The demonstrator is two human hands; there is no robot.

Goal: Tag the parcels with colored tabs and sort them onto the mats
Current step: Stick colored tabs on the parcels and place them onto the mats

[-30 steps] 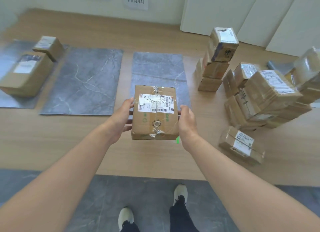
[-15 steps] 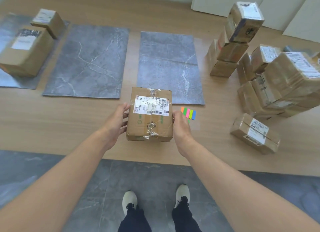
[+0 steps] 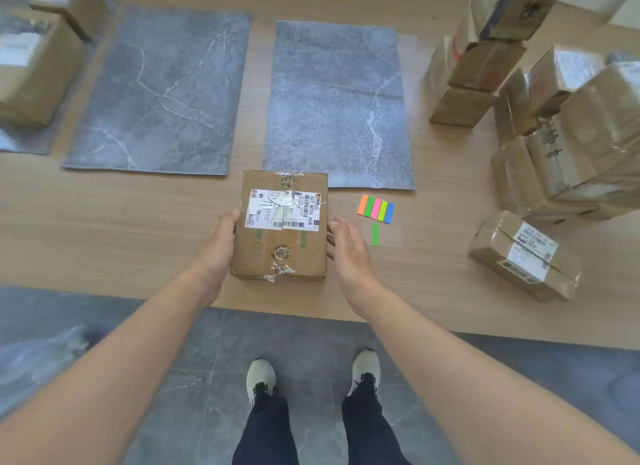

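We look down on a pale wooden tabletop point(image 3: 104, 222), with grey floor tiles below its near edge. Three grey marbled mats lie side by side: the left mat point(image 3: 24, 140) carries a large parcel point(image 3: 31, 83) and a smaller parcel point(image 3: 69, 3), while the middle mat point(image 3: 159, 90) and the right mat point(image 3: 337, 104) hold nothing. An untagged parcel heap point(image 3: 571, 135) stands at the far right, with a lone parcel point(image 3: 524, 256) in front of it.

Half a second ago we held the taped parcel point(image 3: 282, 229) up between both palms. Now it sits lower and appears to rest on the wood, label up, just in front of the right mat's near edge. Our left hand point(image 3: 218, 249) grips its left side, thumb along the upper edge. Our right hand point(image 3: 348, 249) has loosened and lies just beside the right side, fingers relaxed and grasping nothing; whether the fingertips touch the cardboard we cannot tell.

The strip of colored tabs point(image 3: 375, 209) lies just right of the parcel, and a single green tab point(image 3: 375, 234) waits on a clear backing sheet point(image 3: 391, 236) below it, close to our right hand.

We judge the parcel is set down for tagging. No tab shows on it yet, so the right hand is free to pick one, and sorting comes afterwards.
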